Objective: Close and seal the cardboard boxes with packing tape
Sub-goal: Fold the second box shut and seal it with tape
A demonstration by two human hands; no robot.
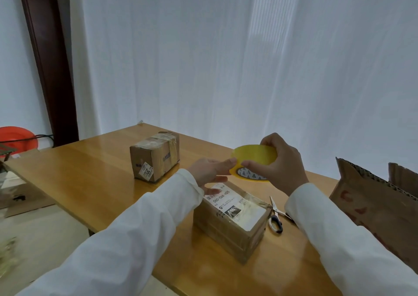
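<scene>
Scissors with blue-grey handles lie on the wooden bench, just right of the near box and partly hidden by the right sleeve. Open corrugated carton, brown with faded red marks, stands at the right edge. Orange round object sits off the bench at far left, beside a dark door frame; white curtain hangs behind. Near box, brown cardboard, closed, sits at bench centre; its top carries a white shipping label with barcode, the number "060-068-105" and a large "060" on black, under glossy film. Far box, brown, closed and already banded with clear tape, stands left and farther back; a small white sticker on its near face reads "3006", blue print on its side is unreadable. Tape roll, yellow with a patterned white core, is held above the near box's far end. Right hand grips the roll, fingers curled over it. Left hand pinches the tape's loose end at the roll's left edge.
</scene>
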